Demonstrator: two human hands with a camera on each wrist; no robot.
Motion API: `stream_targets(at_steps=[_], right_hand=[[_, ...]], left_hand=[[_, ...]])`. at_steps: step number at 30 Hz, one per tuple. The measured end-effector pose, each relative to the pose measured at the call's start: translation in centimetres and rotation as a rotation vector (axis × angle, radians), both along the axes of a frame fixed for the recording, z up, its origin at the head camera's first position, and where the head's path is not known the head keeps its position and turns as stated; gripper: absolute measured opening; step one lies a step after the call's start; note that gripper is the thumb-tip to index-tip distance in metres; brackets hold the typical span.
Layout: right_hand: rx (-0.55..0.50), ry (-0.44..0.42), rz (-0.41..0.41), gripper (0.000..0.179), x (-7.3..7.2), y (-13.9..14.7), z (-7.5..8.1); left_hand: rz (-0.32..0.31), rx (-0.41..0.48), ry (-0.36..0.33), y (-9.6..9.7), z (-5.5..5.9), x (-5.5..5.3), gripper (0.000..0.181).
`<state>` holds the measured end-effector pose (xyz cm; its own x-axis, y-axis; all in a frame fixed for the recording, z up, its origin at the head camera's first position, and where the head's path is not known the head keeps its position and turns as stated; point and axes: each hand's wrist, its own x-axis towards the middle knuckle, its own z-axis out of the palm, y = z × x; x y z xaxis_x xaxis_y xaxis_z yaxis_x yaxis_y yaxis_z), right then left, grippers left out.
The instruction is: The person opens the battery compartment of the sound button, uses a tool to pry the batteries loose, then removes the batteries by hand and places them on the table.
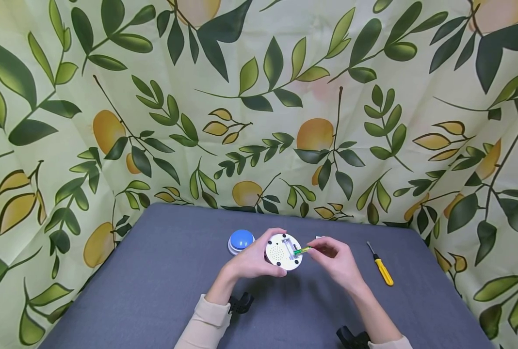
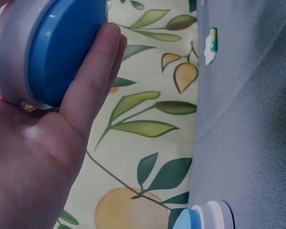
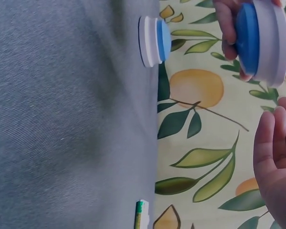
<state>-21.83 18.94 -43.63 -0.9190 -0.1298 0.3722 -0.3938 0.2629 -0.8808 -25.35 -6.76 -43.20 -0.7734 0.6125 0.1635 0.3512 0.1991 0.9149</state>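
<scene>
My left hand grips the rim of a round white push-button light or buzzer, its underside turned up toward the head camera. On that underside are dark feet, a patch of small holes and an uncovered battery compartment. The blue dome of the same device faces away, with left fingers lying along it. My right hand pinches a green and yellow battery between thumb and fingertips. Its far end is at the compartment, and the battery slants outward from it.
A second blue-topped button stands on the grey table behind the left hand. A yellow-handled screwdriver lies to the right. Another green battery lies by a small white piece. Leaf-patterned cloth borders the table.
</scene>
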Motion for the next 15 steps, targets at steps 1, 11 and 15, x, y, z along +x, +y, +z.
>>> stream_targets(at_steps=[1,11,15], right_hand=[[-0.007,-0.012,0.001,0.016,0.0,0.2,-0.1],[-0.096,-0.129,0.009,0.02,0.2,1.2,-0.7],[-0.115,-0.151,-0.014,0.021,0.1,1.7,-1.1]], left_hand=[[0.001,0.0,-0.001,0.0,0.0,0.0,0.09],[0.008,-0.004,0.005,-0.1,0.1,0.0,0.09],[0.008,-0.003,0.001,-0.1,0.1,0.0,0.091]])
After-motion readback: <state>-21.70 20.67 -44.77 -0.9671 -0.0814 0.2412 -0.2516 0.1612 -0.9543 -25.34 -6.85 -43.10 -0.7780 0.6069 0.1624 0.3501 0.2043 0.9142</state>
